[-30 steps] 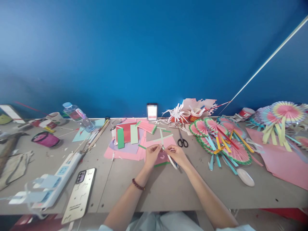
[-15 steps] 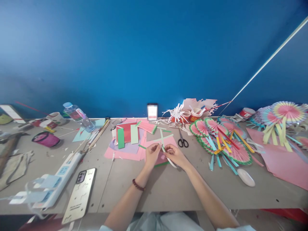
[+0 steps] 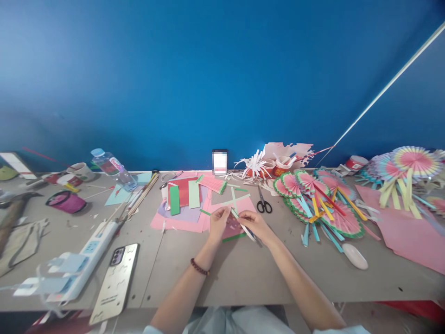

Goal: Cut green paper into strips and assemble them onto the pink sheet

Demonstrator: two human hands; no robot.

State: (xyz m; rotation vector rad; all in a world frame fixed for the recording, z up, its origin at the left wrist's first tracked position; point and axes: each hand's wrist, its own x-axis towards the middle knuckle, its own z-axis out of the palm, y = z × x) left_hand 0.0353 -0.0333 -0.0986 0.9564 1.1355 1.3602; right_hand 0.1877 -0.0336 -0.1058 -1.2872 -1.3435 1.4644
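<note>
Plain blue wall (image 3: 222, 83) rises behind a long grey worktop (image 3: 187, 287) strewn with coloured paper and tools. Near the middle of the worktop, the person's left hand (image 3: 219, 224) and right hand (image 3: 256, 226) come close together over a flat pink paper sheet (image 3: 247, 204). Between them is a narrow white-and-green paper strip (image 3: 248, 233). The fingers of the left hand are drawn together in a pinch at the strip's upper end; those of the right hand pinch it just beside, and its loose white length slants down below the right hand. Exactly how the fingertips overlap is too small to tell. A bracelet of dark round beads (image 3: 199, 267) circles the left wrist.

Just beyond the hands, a pale green paper strip (image 3: 233, 196) lies across the pink sheet, and a pleated pink paper piece with green edges (image 3: 212, 183) rests farther back. To the left of these lie a dark green paper rectangle (image 3: 174, 200) and a light green paper rectangle (image 3: 194, 194). Black-handled scissors (image 3: 264, 206) lie near the right hand, with green-edged pink pleated paper fans (image 3: 342, 225) farther right. A patterned pale phone (image 3: 114, 283) lies at the left front, beside a white power strip (image 3: 93, 250).
</note>
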